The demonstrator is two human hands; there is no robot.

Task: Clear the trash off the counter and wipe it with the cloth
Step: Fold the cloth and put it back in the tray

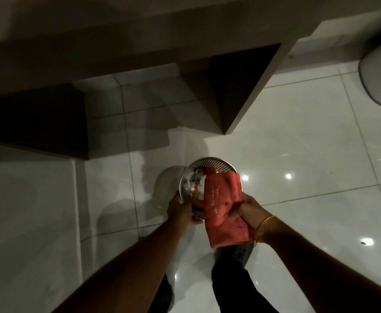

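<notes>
Head cam, looking down at glossy white tile floor (298, 136). Left hand (180, 210) closed on near rim of slatted wastebasket (216, 164), fingers wrapped over edge. Right hand (249, 211) clenched on red-orange cloth (222, 213); cloth bunched, draped over basket's right side, lower end hanging toward wrist. Trash (196, 182) (white/mixed scraps) inside basket. Yellow band (266, 220) on rt wrist. Counter (140, 30) above, dim.

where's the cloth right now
In the head view, the red cloth is low and centre-right, gripped in the right hand, draped over the wastebasket rim.
</notes>
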